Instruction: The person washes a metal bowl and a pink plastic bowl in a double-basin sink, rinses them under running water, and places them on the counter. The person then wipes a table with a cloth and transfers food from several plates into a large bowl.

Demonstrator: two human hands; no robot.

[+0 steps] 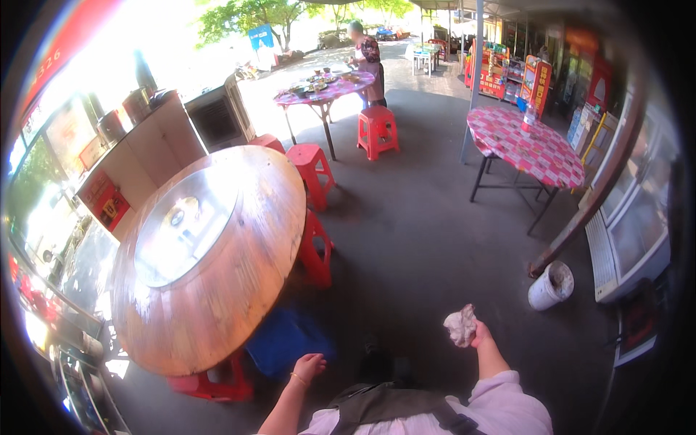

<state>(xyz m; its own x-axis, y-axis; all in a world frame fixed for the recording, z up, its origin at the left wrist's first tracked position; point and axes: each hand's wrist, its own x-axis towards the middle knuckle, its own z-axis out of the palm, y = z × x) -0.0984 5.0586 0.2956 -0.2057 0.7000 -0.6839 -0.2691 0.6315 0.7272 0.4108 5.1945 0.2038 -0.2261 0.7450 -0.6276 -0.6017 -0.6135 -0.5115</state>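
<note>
A crumpled, whitish cloth (460, 326) is held out in my right hand (480, 334), above the dark floor. My left hand (310, 367) hangs lower left with its fingers curled in and nothing visible in them. Nearest to it are a blue plastic-looking item (291, 340) on the floor, perhaps a bag or bin, and a large round wooden table (261, 250). A shiny glass turntable (223, 217) lies on that tabletop, which neither hand touches.
Red plastic stools (318, 253) stand along the wooden table. A white bucket (544, 291) sits by a rusty post (587, 217). Right of centre is a table with a pink checked cover (516, 136). Farther off, a person (372, 65) stands by a table with dishes (348, 86).
</note>
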